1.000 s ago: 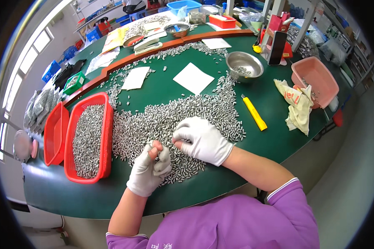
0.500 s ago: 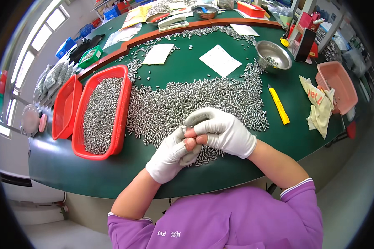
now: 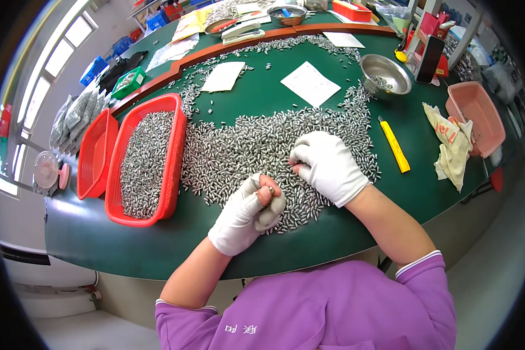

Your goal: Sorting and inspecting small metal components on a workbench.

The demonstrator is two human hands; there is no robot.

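A broad spread of small silvery metal parts [image 3: 239,146], shaped like short ridged barrels, covers the middle of the green table. Over its near edge, my left hand [image 3: 248,210] in a white glove with bare fingertips pinches one small metal part [image 3: 271,189] between thumb and forefinger. My right hand [image 3: 329,166], gloved alike, is down at the spread, to the right of and beyond the left. Its thumb and fingers are drawn together among the parts; whatever they hold is hidden.
At left a red basket [image 3: 178,157] full of the parts stands beside another red basket [image 3: 87,157]. Two paper sheets [image 3: 310,84] lie beyond the spread. Rightward are a metal bowl [image 3: 399,73], a yellow cutter knife [image 3: 394,146], a cloth [image 3: 449,146] and a pink basket [image 3: 490,116].
My hands were together, fingertips touching; now they are apart. The right has moved right and away from me onto the spread. The left stays almost in place, a metal part now showing in its pinch.
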